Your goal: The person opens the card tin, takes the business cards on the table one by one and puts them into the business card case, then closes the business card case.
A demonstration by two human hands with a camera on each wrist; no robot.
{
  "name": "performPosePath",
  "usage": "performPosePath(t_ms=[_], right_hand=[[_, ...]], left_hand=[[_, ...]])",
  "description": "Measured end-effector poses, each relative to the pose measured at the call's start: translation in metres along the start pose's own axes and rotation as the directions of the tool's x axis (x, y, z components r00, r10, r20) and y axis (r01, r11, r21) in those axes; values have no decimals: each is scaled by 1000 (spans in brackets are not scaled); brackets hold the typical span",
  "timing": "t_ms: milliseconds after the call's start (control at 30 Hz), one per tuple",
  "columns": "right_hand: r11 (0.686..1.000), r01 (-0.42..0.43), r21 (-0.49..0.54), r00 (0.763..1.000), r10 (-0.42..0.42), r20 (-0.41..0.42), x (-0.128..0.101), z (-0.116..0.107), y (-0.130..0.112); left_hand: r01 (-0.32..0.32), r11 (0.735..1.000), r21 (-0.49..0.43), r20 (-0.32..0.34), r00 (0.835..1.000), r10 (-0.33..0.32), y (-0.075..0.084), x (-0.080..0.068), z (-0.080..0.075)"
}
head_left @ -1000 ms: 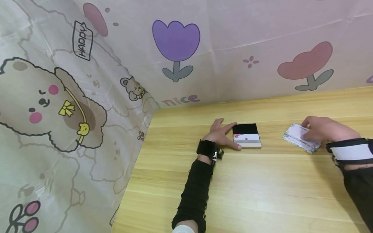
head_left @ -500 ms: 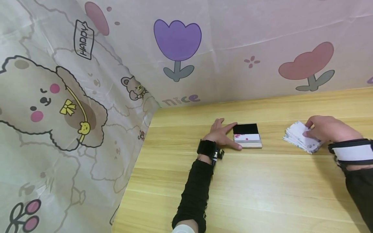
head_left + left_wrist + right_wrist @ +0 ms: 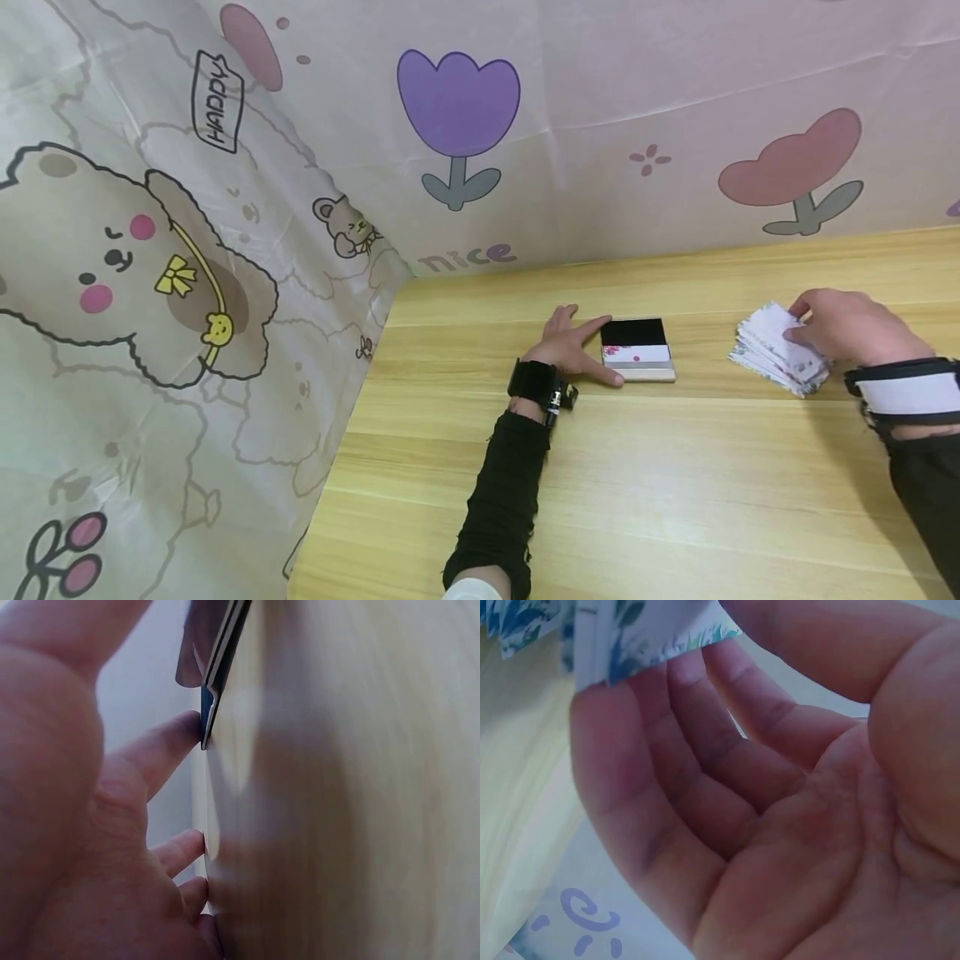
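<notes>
Head view first: a pale wooden surface (image 3: 675,483) sits in a corner hung with a cartoon cloth backdrop (image 3: 225,208) of bears and tulips. The left hand (image 3: 573,346), on a black-sleeved arm with a wrist strap, lies flat with straight, spread fingers, forefinger and thumb touching the left edge of a small card holder (image 3: 636,350), which has a black back panel, a wooden base and a flowered white card standing in it. Well apart to the right, the right hand (image 3: 847,329) curls its fingers over a loose, fanned stack of cards (image 3: 776,357) resting on the surface, lifting the top card at its far edge. Left wrist view: the left hand's fingers (image 3: 161,754) are extended, one fingertip against the holder's dark edge (image 3: 214,690); much of this frame is blurred. Right wrist view: the right hand's fingers (image 3: 667,780) are bent, with a blue-and-green printed card edge (image 3: 645,634) pinched at their tips. The stack looks untidy, so pulling one card could likely drag neighbours along or scatter them; the light holder might slide if the steadying hand eases off. Nothing lies between stack and holder; only bare wood separates them, and the backdrop closes off the far and left sides.
</notes>
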State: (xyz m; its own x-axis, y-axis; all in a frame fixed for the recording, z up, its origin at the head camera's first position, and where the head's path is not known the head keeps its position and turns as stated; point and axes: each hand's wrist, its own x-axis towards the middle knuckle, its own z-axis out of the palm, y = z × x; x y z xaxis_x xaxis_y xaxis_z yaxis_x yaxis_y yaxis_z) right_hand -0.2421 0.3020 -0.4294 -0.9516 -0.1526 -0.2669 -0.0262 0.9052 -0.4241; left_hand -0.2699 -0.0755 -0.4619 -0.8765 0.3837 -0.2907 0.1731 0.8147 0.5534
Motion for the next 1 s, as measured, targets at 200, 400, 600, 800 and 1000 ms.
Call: performPosePath(t_ms=[200,400,600,800,1000], right_hand=[[1000,15,-15,999,-15,-31,-1,0,-1],[1000,22,-5,999,-22,-31,-2,0,-3],[999,32,0,999,-32,-32,-3,0,-4],[999,31,13,999,-31,-29,-4,-2,-5],[999,47,24,998,-46,-30,-2,-5,-8]], left_hand=[[8,1000,-4,0,1000,-8,0,-1,1],[8,1000,-6,0,1000,-8,1,-2,0],[4,1000,-10,2,1000,-4,2,-3,0],[1,1000,-2,3,1000,-1,1,-2,0],[2,999,36,-2,1000,-2,1,0,1]])
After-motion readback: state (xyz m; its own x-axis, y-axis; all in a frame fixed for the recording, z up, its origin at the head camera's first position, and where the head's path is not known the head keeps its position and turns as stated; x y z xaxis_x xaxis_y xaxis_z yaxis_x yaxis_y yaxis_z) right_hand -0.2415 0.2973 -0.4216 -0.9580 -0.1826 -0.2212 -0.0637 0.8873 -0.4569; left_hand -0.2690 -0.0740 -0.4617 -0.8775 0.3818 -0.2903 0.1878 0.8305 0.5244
